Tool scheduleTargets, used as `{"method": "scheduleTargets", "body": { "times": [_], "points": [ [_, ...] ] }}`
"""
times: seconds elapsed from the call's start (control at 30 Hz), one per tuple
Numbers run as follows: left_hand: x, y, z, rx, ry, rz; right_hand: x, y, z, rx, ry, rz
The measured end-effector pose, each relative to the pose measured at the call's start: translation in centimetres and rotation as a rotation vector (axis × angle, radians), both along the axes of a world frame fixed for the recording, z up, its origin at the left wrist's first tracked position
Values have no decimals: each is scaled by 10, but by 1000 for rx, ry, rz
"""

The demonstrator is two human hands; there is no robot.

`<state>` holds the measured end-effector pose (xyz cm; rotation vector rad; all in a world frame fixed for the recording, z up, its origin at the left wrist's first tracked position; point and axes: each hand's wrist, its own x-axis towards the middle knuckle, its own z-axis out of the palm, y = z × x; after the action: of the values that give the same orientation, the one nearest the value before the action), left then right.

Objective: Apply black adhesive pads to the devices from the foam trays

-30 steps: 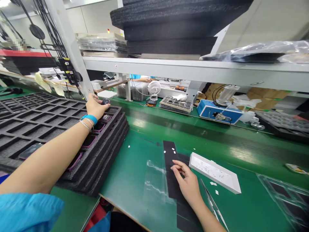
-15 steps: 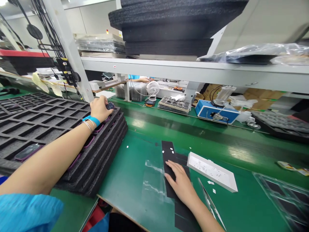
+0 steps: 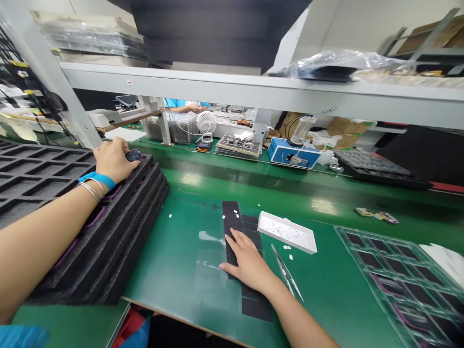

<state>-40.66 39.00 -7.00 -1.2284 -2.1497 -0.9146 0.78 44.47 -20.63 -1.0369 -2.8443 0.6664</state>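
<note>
The foam trays [image 3: 108, 237] look rough and matt, the bench mat [image 3: 177, 256] glossy, and the tweezers [image 3: 284, 270] smooth metal.

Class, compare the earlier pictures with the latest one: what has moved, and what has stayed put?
The head-worn view has swung right, bringing more of the clear plastic tray into sight. The right hand has come down flat onto the black strip. The left hand stays on the dark item at the corner of the black foam tray. The white tray and tweezers stayed put.

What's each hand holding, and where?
Left hand holds a small dark device by its near end, partly hidden. Right hand holds nothing, flat on a black strip.
</note>
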Motion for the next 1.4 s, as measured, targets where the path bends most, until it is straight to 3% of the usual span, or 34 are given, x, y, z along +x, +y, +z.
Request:
{"method": "scheduleTargets", "body": {
  "times": [0.17, 0.53, 0.6, 0.7, 0.77, 0.8, 0.83, 0.9, 1.0, 1.13, 1.27, 1.4],
  "points": [
    [2, 0, 0, -8, 8, -4, 3, 0, 2, -21, -47, 87],
    [5, 0, 5, -129, 97, 111, -5, 8, -16, 114, 83, 21],
    [6, -1, 5, -153, 112, 113, -7, 14, -12, 101, 152, -13],
    [6, -2, 5, -149, 78, 109, -8, 42, 10, -71, 314, -62],
    [6, -2, 4, -119, 29, 67, -8, 73, 31, -208, 476, -141],
    [6, -3, 4, -97, 3, 34, -7, 90, 41, -255, 577, -246],
    [6, -3, 4, -77, -21, 3, -7, 108, 50, -243, 711, -428],
    [7, -4, 4, -55, -52, -25, -7, 138, 64, -157, 834, -619],
    [9, -3, 5, -74, -30, 14, -7, 159, 71, -95, 896, -715],
    [11, -3, 6, -98, 11, 41, -7, 138, 68, -106, 884, -653],
    [12, -3, 6, -118, 31, 40, -7, 78, 59, 3, 610, -316],
    [12, -5, 6, -144, 7, 49, -9, 17, 40, 161, 254, -71]
  ]
}}
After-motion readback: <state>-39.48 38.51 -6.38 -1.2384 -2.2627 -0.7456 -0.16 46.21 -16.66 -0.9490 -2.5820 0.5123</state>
